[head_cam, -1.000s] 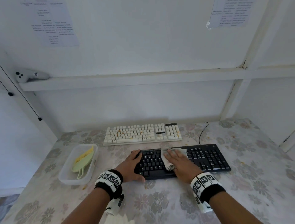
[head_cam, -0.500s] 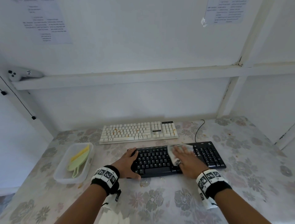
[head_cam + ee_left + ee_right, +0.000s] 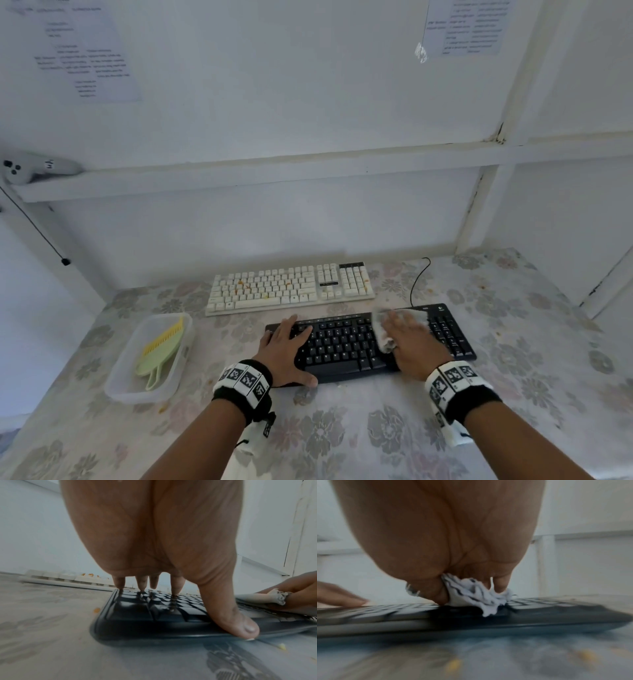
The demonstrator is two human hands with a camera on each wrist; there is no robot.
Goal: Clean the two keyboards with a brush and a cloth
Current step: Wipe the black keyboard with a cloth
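Left hand [image 3: 286, 346], fingers flat and spread, presses black keyboard [image 3: 346, 346] at its 9 o'clock end. Right hand [image 3: 409, 346], fingers extended, presses cloth [image 3: 383, 329] onto keys; blurred.

Both forearms reach forward side by side, each wrist wrapped in a black band with black-and-white square markers. The left hand [image 3: 286, 351] lies flat, palm down, fingers [image 3: 177, 584] straight and slightly spread with the tips pressing downward, thumb [image 3: 229, 609] stretched out to the right along the near edge. The right hand [image 3: 409, 342] is also palm down, fingers extended forward and blurred, thumb tucked in at the left side.
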